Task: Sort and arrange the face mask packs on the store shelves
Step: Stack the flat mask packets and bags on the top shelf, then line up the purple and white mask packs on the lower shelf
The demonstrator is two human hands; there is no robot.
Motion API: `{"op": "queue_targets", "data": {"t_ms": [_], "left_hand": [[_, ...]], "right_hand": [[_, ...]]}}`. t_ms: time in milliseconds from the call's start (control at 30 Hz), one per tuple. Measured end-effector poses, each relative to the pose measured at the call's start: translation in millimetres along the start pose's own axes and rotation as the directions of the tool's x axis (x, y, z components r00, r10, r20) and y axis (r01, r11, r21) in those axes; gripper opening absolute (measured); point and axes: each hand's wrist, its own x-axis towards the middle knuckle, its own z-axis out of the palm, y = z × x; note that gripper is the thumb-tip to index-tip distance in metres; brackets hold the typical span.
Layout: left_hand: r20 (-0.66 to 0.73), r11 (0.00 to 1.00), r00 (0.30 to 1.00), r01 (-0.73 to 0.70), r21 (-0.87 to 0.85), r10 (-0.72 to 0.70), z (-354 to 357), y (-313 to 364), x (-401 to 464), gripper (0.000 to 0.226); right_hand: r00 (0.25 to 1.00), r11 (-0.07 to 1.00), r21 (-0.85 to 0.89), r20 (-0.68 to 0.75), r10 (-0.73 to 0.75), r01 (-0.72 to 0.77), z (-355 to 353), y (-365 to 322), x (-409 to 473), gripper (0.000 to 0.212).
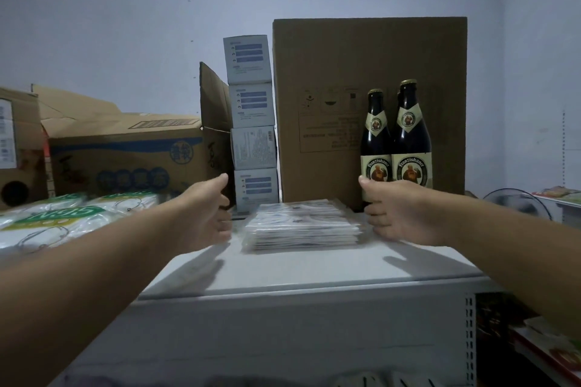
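Note:
A flat stack of clear-wrapped face mask packs (301,226) lies on top of the white shelf (298,270). My left hand (207,214) is at the stack's left side, thumb up and fingers relaxed, a small gap from the packs. My right hand (399,214) is at the stack's right side, its fingers touching the edge of the packs, thumb raised. Neither hand grips anything. A column of several blue-and-white mask boxes (253,122) stands just behind the stack.
Two dark beer bottles (396,141) stand right behind my right hand, in front of a tall cardboard box (330,72). Open cartons (125,157) and white bagged goods (63,220) fill the left. A lower shelf (547,352) shows at the right.

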Motion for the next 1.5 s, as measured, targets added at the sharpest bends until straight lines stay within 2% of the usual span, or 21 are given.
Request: {"op": "queue_targets", "data": {"t_ms": [67, 133, 167, 267, 333, 400, 467, 567, 800, 867, 900, 933, 967, 1033, 1100, 1200, 1267, 1300, 1400, 1433, 1500], "left_hand": [[0.026, 0.999, 0.999, 0.048, -0.012, -0.047, 10.6, -3.3, -1.1, 0.056], [-0.014, 0.997, 0.999, 0.050, 0.062, -0.049, 17.8, -6.6, 4.2, 0.022], [-0.045, 0.996, 0.998, 0.045, 0.077, -0.042, 21.7, -7.7, 5.2, 0.019], [-0.055, 0.998, 0.997, 0.052, 0.047, -0.049, 28.3, -7.0, 1.8, 0.023], [-0.049, 0.999, 0.998, 0.039, 0.020, -0.038, 26.9, -5.8, -0.6, 0.046], [-0.069, 0.999, 0.998, 0.017, 0.027, -0.015, 22.5, -3.3, -4.2, 0.061], [-0.070, 1.000, 0.997, -0.008, 0.009, 0.009, 14.3, -2.0, -4.4, 0.063], [-0.108, 0.998, 0.993, -0.052, 0.019, 0.054, 3.7, -1.6, -7.9, 0.063], [-0.068, 0.978, 0.984, -0.157, 0.134, 0.167, -28.3, -4.4, -36.4, 0.061], [-0.085, 0.878, 0.932, -0.299, 0.374, 0.353, -42.7, -5.2, -46.4, 0.058], [-0.044, 0.739, 0.880, -0.368, 0.565, 0.473, -51.3, -5.2, -53.3, 0.055], [0.034, 0.553, 0.819, -0.417, 0.722, 0.573, -60.2, -5.8, -60.8, 0.054], [0.129, 0.380, 0.765, -0.450, 0.809, 0.631, -69.2, -7.8, -69.0, 0.054], [0.256, 0.183, 0.706, -0.482, 0.857, 0.661, -90.9, -17.9, -84.7, 0.055], [0.329, 0.074, 0.619, -0.533, 0.843, 0.713, -115.1, -34.2, -102.5, 0.053], [0.436, -0.104, 0.489, -0.568, 0.816, 0.756, -153.0, -66.9, -141.3, 0.051], [0.491, -0.176, 0.447, -0.580, 0.795, 0.748, -180.8, -97.0, -164.3, 0.051], [0.508, -0.192, 0.444, -0.584, 0.789, 0.738, -195.0, -113.5, -174.2, 0.050], [0.523, -0.197, 0.512, -0.560, 0.805, 0.681, -235.8, -167.1, -193.8, 0.046], [0.512, -0.194, 0.546, -0.535, 0.822, 0.664, -248.2, -184.1, -195.9, 0.047], [0.441, -0.134, 0.662, -0.462, 0.877, 0.606, -271.3, -212.9, -196.0, 0.052]], "right_hand": [[0.999, 0.999, 0.031, 0.037, 0.039, -0.040, 10.3, -1.8, 3.2, 0.053], [0.999, 0.998, 0.035, 0.018, 0.048, -0.048, 17.3, -3.4, 6.5, 0.039], [0.999, 0.999, 0.024, -0.002, 0.040, -0.040, 18.1, -3.5, 8.3, 0.040], [0.998, 0.999, 0.014, -0.029, 0.051, -0.051, 20.5, -5.8, 5.2, 0.033], [0.996, 0.997, 0.047, -0.058, 0.062, -0.060, 20.3, -4.7, 0.6, 0.028], [0.997, 0.995, 0.096, -0.072, 0.023, -0.016, 15.9, -2.4, -1.1, 0.052], [0.997, 0.991, 0.133, -0.069, -0.026, 0.035, 11.2, 0.8, -0.6, 0.069], [0.993, 0.984, 0.161, -0.100, -0.062, 0.078, 7.9, 6.4, -3.8, 0.071], [0.966, 0.978, -0.075, -0.161, -0.204, 0.194, 26.1, -8.6, -43.5, 0.069], [0.947, 0.946, -0.207, -0.147, -0.284, 0.251, 43.2, -14.8, -63.6, 0.063], [0.930, 0.913, -0.301, -0.153, -0.333, 0.277, 54.3, -18.3, -73.0, 0.061], [0.909, 0.872, -0.391, -0.168, -0.381, 0.294, 66.4, -21.0, -81.6, 0.061], [0.886, 0.826, -0.472, -0.175, -0.429, 0.307, 80.3, -22.7, -91.4, 0.063], [0.827, 0.703, -0.613, -0.138, -0.545, 0.361, 111.8, -21.1, -111.7, 0.066], [0.769, 0.575, -0.705, -0.067, -0.636, 0.414, 145.7, -13.7, -128.3, 0.070], [0.715, 0.470, -0.738, 0.025, -0.698, 0.484, 200.0, 8.0, -147.4, 0.072], [0.660, 0.431, -0.698, 0.079, -0.747, 0.572, 239.5, 26.0, -158.7, 0.067], [0.630, 0.410, -0.677, 0.102, -0.770, 0.611, 258.7, 35.3, -164.0, 0.064], [0.589, 0.350, -0.664, 0.170, -0.790, 0.661, 313.0, 62.8, -174.8, 0.064], [0.596, 0.343, -0.661, 0.197, -0.779, 0.667, 329.5, 71.1, -175.8, 0.064], [0.632, 0.367, -0.642, 0.243, -0.736, 0.674, 361.0, 83.3, -174.7, 0.066]]}}
